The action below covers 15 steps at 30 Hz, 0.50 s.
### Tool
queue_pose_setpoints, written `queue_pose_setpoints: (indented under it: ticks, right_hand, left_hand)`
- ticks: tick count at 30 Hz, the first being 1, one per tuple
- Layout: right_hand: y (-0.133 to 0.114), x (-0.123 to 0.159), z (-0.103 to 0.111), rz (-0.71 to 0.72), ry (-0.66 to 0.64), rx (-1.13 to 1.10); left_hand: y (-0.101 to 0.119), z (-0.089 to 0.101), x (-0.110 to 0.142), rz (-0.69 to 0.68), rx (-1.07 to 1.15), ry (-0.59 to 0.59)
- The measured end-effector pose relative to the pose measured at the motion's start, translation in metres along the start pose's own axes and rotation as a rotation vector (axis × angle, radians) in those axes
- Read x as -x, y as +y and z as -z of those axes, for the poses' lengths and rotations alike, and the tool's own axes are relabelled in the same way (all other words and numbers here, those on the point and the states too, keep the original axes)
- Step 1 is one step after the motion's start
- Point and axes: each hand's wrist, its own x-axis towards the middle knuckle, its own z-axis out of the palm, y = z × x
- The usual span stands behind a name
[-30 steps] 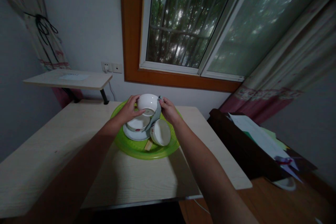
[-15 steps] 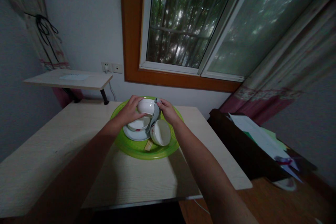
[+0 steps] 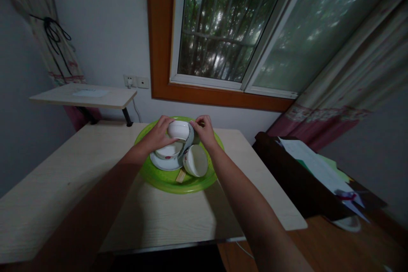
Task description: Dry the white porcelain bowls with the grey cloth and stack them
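My left hand (image 3: 161,134) is closed on a small white bowl (image 3: 178,130), its thumb below and fingers over the far side. Against the bowl's right side hangs a grey cloth (image 3: 188,141). At the cloth's upper end, my right hand (image 3: 204,129) has curled fingers, with the thumb at the cloth and bowl rim. Beneath them is a green basin (image 3: 159,184). In it, another white bowl (image 3: 168,151) sits on a white plate (image 3: 165,164), and a bowl with red marks (image 3: 196,161) lies tilted on its side. A pale wooden piece (image 3: 180,176) lies near the front.
The basin stands on a light wooden table (image 3: 178,216) below a window (image 3: 219,29). A raised shelf (image 3: 86,95) with a paper on it is at the left. To the right, papers (image 3: 318,170) lie on a dark piece of furniture (image 3: 287,170).
My right hand has shifted slightly up and to the right, and its fingers have curled in more. The left hand and the bowl it holds have barely moved.
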Motion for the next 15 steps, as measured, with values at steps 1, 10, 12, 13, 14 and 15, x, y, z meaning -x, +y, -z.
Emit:
queue_pose_setpoints:
  ticks: [1,10,12,13,14,15]
  right_hand:
    - [-0.001,0.0,0.001,-0.003,-0.046,-0.002]
    - [-0.012,0.006,0.004,-0.139,-0.338,-0.203]
    - [-0.01,0.005,0.004,-0.186,-0.353,-0.222]
    - [-0.009,0.005,0.005,-0.21,-0.351,-0.228]
    - [-0.007,0.004,0.005,-0.23,-0.349,-0.233]
    - [-0.006,0.004,0.005,-0.247,-0.346,-0.239]
  left_hand:
    - [0.0,0.0,0.0,0.012,0.003,0.003]
    - [-0.002,-0.001,0.0,0.159,0.111,0.074]
    - [-0.002,-0.001,0.0,0.154,0.119,0.067]
    - [-0.002,-0.002,0.0,0.148,0.119,0.063]
    - [-0.002,-0.001,0.0,0.142,0.12,0.059]
    - [-0.001,-0.001,0.0,0.139,0.125,0.055]
